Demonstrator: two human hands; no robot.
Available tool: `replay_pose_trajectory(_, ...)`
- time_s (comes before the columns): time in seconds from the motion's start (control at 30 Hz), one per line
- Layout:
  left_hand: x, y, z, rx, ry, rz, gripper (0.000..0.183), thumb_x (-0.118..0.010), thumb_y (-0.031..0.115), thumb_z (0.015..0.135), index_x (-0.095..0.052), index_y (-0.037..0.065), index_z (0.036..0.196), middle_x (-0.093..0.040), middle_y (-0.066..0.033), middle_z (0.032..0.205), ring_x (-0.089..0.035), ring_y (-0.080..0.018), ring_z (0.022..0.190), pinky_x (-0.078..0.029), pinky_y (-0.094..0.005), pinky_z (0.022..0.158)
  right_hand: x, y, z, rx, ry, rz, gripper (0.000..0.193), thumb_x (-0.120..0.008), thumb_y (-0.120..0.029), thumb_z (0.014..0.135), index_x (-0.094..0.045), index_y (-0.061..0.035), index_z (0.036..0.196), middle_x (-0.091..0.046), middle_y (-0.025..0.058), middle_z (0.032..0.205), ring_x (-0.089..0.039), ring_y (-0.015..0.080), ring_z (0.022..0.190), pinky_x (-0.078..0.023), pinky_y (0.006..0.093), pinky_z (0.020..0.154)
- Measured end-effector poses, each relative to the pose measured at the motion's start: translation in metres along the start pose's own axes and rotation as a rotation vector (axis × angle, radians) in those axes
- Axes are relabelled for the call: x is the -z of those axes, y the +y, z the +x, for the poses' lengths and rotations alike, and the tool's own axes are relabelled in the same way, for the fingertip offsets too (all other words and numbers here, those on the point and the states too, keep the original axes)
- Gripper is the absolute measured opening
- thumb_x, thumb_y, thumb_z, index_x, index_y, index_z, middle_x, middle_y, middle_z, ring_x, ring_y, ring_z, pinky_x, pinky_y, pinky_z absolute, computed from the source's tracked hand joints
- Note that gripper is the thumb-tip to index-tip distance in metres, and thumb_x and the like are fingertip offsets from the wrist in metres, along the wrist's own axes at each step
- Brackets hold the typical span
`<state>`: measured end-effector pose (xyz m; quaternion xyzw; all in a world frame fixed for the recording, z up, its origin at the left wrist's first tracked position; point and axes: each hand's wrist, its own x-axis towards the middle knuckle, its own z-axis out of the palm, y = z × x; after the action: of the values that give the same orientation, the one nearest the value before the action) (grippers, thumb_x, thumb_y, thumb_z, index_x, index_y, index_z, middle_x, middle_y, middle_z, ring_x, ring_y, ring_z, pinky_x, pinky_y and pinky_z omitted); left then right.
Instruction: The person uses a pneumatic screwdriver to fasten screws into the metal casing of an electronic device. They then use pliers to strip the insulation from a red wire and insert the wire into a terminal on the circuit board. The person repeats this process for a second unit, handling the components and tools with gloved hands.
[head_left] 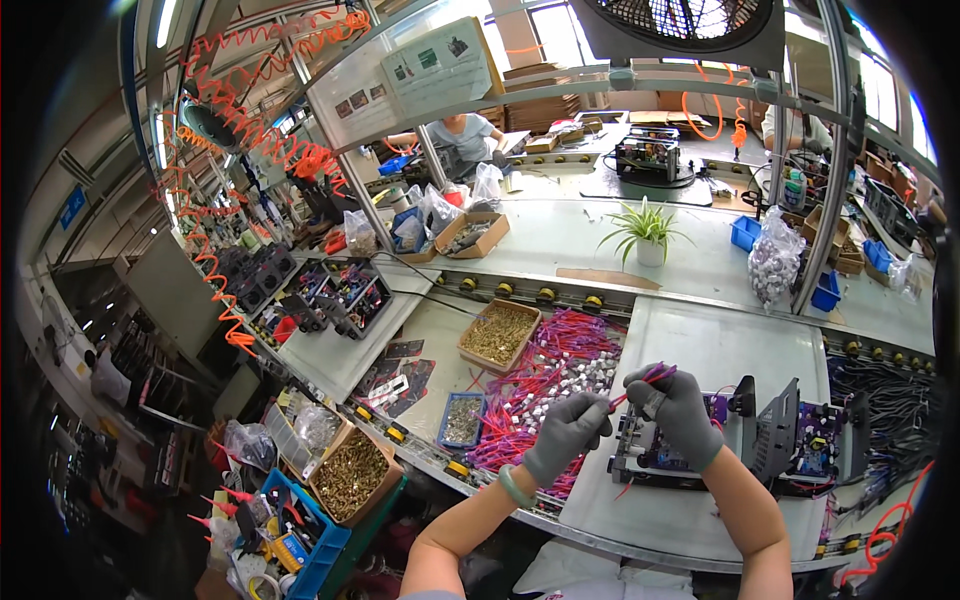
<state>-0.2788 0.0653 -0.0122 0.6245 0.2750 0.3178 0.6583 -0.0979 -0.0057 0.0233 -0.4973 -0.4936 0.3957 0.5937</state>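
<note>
Both my hands wear grey gloves and meet above the near edge of an opened black device (650, 458) with purple circuit boards. My right hand (682, 415) is closed around a red and purple wire harness (658, 373), whose end sticks out above the fingers. Just left of it, my left hand (572, 436) pinches the harness's red part between thumb and fingertips. A large pile of similar wire harnesses (560, 350) with white connectors lies to the left of the device. How the harness runs inside my fists is hidden.
Left of the pile stand a box of brass-coloured small parts (500, 333) and a blue tray of small metal pieces (461, 419). Black cables (885, 410) lie at right. Behind are a potted plant (649, 245) and a seated co-worker (462, 140). A blue tool bin (325, 545) stands lower left.
</note>
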Motion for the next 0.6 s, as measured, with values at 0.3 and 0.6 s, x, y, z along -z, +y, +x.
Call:
replay_pose_trajectory(0.3, 0.001, 0.028, 0.005, 0.134, -0.372, 0.050, 0.020, -0.056, 0.018, 0.099, -0.061, 0.001, 0.107, -0.065, -0.0024, 0.078, -0.057, -0.0062, 0.060, -0.046, -0.0221, 0.051, 0.009, -0.003, -0.010, 0.014, -0.107, -0.100, 0.009, -0.067, -0.006, 0.090, -0.068, 0.0012, 0.096, -0.067, 0.0031, 0.083, -0.059, 0.0079, 0.078, -0.051, 0.0276, 0.071)
replay_pose_trajectory(0.6, -0.038, 0.001, 0.011, -0.069, -0.083, 0.263, 0.026, -0.062, 0.023, 0.097, -0.065, -0.002, 0.102, -0.066, -0.0039, 0.075, -0.065, -0.0083, 0.062, -0.052, -0.0245, 0.055, 0.014, -0.003, -0.018, 0.076, 0.062, -0.336, 0.015, -0.067, -0.012, 0.091, -0.069, 0.0029, 0.091, -0.064, 0.0042, 0.069, -0.059, 0.0099, 0.065, -0.050, 0.0281, 0.060)
